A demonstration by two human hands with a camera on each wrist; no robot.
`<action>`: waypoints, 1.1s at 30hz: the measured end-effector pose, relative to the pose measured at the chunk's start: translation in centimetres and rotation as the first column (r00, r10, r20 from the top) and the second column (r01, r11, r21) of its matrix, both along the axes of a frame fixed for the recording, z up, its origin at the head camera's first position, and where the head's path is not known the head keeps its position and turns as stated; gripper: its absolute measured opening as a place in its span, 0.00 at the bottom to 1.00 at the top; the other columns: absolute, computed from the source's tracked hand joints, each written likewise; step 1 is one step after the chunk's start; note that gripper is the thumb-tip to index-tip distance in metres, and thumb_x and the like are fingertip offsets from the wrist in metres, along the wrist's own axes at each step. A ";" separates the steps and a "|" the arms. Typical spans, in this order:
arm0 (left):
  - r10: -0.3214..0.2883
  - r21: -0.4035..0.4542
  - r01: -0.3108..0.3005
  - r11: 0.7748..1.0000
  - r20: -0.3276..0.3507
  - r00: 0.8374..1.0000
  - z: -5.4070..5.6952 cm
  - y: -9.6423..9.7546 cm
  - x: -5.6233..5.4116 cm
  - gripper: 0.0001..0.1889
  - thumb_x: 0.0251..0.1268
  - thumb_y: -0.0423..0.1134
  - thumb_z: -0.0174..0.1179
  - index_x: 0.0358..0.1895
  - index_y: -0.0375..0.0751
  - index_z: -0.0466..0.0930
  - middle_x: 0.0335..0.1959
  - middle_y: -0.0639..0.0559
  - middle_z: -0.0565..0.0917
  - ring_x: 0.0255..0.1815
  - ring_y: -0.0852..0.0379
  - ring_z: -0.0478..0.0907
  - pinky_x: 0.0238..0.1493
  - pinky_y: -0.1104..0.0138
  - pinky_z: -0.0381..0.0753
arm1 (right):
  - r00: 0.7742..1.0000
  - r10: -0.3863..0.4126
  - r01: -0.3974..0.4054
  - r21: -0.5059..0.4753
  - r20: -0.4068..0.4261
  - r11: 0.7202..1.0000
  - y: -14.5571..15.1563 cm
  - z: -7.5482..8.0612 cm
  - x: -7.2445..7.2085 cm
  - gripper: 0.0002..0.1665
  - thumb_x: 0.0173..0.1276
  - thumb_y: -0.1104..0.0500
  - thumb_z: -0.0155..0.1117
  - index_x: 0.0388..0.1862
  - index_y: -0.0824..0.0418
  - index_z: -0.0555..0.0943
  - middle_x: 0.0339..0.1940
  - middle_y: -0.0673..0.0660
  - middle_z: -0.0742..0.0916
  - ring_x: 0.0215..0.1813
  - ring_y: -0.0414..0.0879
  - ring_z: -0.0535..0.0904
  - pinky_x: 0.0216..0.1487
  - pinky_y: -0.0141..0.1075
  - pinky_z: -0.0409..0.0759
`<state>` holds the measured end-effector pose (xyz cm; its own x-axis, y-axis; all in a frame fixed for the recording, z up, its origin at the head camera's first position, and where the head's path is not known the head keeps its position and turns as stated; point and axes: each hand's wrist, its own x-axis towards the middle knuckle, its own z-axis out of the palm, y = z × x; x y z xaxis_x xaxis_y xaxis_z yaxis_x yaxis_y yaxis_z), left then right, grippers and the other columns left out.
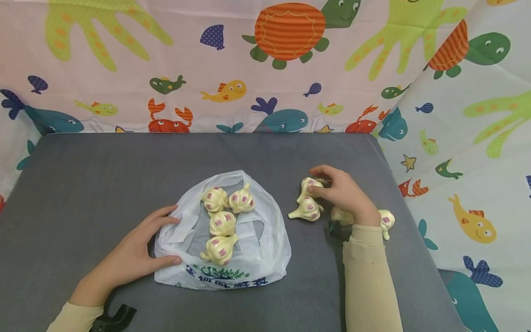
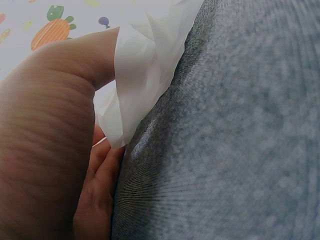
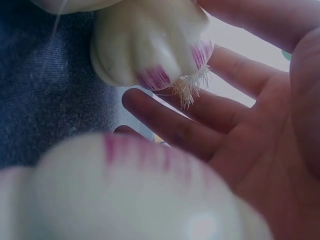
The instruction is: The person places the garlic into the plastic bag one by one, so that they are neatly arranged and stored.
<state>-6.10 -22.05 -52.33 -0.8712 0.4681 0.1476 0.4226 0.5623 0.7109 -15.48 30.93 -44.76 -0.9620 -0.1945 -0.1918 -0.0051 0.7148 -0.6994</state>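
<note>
A white plastic bag (image 1: 275,230) with printed lettering lies with its mouth spread wide, and several garlic bulbs (image 1: 222,223) sit inside. My left hand (image 1: 138,251) rests against the bag's left side, thumb and fingers spread apart on its rim. In the left wrist view, white plastic (image 2: 142,70) hangs beside that hand's thumb. To the right of the bag, my right hand (image 1: 342,191) pinches a garlic bulb (image 1: 308,186) between thumb and fingers. Its root tuft shows in the right wrist view, beside the bulb (image 3: 150,45). Another bulb (image 1: 308,210) lies just in front, touching or nearly touching it.
Beneath the right wrist lies a bulb (image 1: 341,214), partly hidden, and one more bulb (image 1: 387,221) lies right of the sleeve. A grey cloth (image 1: 103,175) covers the table. Cloth printed with sea animals (image 1: 232,106) hangs at the back and right.
</note>
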 end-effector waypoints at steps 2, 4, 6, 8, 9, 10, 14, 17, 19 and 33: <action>0.003 0.001 -0.003 1.000 0.001 1.000 0.0 0.0 0.0 0.42 0.53 0.53 0.88 0.71 0.55 0.77 0.85 0.53 0.66 0.79 0.47 0.66 0.70 0.84 0.51 | 1.000 0.000 0.000 -0.002 -0.001 1.000 -0.1 0.0 0.0 0.35 0.74 0.48 0.76 0.74 0.59 0.79 0.68 0.57 0.84 0.67 0.57 0.80 0.69 0.59 0.79; 0.007 0.006 -0.007 1.000 0.007 1.000 0.0 0.1 0.0 0.42 0.53 0.53 0.88 0.71 0.56 0.77 0.84 0.54 0.66 0.79 0.48 0.66 0.71 0.84 0.51 | 1.000 0.003 -0.003 -0.001 -0.003 1.000 -0.1 0.0 0.0 0.34 0.74 0.48 0.75 0.74 0.59 0.79 0.67 0.57 0.85 0.66 0.57 0.80 0.68 0.58 0.79; 0.008 0.005 -0.008 1.000 0.012 1.000 0.0 0.1 0.0 0.42 0.52 0.53 0.88 0.71 0.56 0.77 0.84 0.54 0.66 0.79 0.48 0.66 0.70 0.84 0.51 | 1.000 0.005 -0.005 0.005 -0.004 1.000 -0.1 -0.1 -0.1 0.35 0.74 0.48 0.75 0.74 0.59 0.79 0.67 0.57 0.85 0.65 0.56 0.81 0.68 0.58 0.79; 0.009 0.011 -0.009 1.000 0.016 1.000 -0.1 0.1 -0.1 0.42 0.52 0.52 0.88 0.71 0.56 0.77 0.84 0.54 0.66 0.79 0.49 0.66 0.70 0.84 0.51 | 1.000 0.007 -0.007 0.010 -0.003 1.000 -0.2 -0.2 -0.1 0.35 0.74 0.48 0.75 0.74 0.59 0.79 0.67 0.57 0.85 0.65 0.56 0.81 0.68 0.57 0.79; 0.009 0.010 -0.009 1.000 0.016 1.000 -0.1 0.1 0.0 0.42 0.52 0.52 0.88 0.71 0.56 0.77 0.84 0.54 0.66 0.79 0.49 0.66 0.70 0.84 0.51 | 1.000 0.008 -0.008 0.010 -0.001 1.000 -0.2 -0.2 -0.1 0.35 0.74 0.48 0.75 0.75 0.59 0.79 0.67 0.57 0.85 0.65 0.56 0.81 0.68 0.57 0.79; 0.010 0.010 -0.010 1.000 0.016 1.000 -0.1 0.1 0.0 0.42 0.52 0.52 0.88 0.71 0.56 0.77 0.84 0.54 0.66 0.79 0.49 0.66 0.70 0.84 0.51 | 1.000 0.007 -0.007 0.010 0.001 1.000 -0.2 -0.2 -0.1 0.35 0.74 0.47 0.76 0.75 0.58 0.79 0.67 0.57 0.85 0.65 0.56 0.81 0.68 0.58 0.79; 0.023 0.010 -0.023 1.000 0.023 0.999 -0.2 0.1 0.0 0.43 0.50 0.53 0.89 0.71 0.57 0.77 0.84 0.56 0.66 0.80 0.50 0.66 0.71 0.85 0.51 | 1.000 0.001 -0.001 0.007 0.010 1.000 -0.3 -0.3 -0.2 0.35 0.74 0.47 0.76 0.74 0.58 0.79 0.67 0.56 0.85 0.65 0.57 0.81 0.68 0.58 0.80; 0.024 0.005 -0.025 1.000 0.025 0.999 -0.2 0.1 0.1 0.43 0.51 0.53 0.89 0.71 0.57 0.77 0.85 0.56 0.66 0.80 0.49 0.65 0.70 0.85 0.51 | 1.000 -0.002 0.002 0.008 0.013 1.000 -0.2 -0.4 -0.2 0.35 0.74 0.47 0.76 0.74 0.58 0.79 0.67 0.56 0.85 0.65 0.56 0.81 0.68 0.58 0.80; 0.025 0.002 -0.025 1.000 0.026 0.999 -0.1 0.1 0.1 0.43 0.51 0.53 0.89 0.71 0.57 0.77 0.85 0.56 0.66 0.80 0.48 0.66 0.70 0.85 0.51 | 1.000 -0.001 0.001 0.009 0.011 1.000 -0.2 -0.4 -0.2 0.35 0.74 0.47 0.76 0.74 0.58 0.79 0.67 0.56 0.85 0.65 0.56 0.81 0.67 0.58 0.80; 0.024 -0.004 -0.024 1.000 0.029 0.999 0.0 0.2 0.1 0.43 0.52 0.54 0.88 0.72 0.59 0.77 0.85 0.57 0.65 0.80 0.50 0.65 0.70 0.85 0.51 | 1.000 0.002 -0.002 -0.007 -0.015 1.000 -0.2 -0.2 -0.1 0.34 0.73 0.49 0.77 0.73 0.60 0.80 0.65 0.56 0.86 0.64 0.55 0.81 0.67 0.58 0.80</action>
<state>-5.98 -21.89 -52.36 -0.8860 0.4478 0.1205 0.3883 0.5743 0.7206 -15.60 30.71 -44.97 -0.9644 -0.1978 -0.1756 -0.0174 0.7099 -0.7040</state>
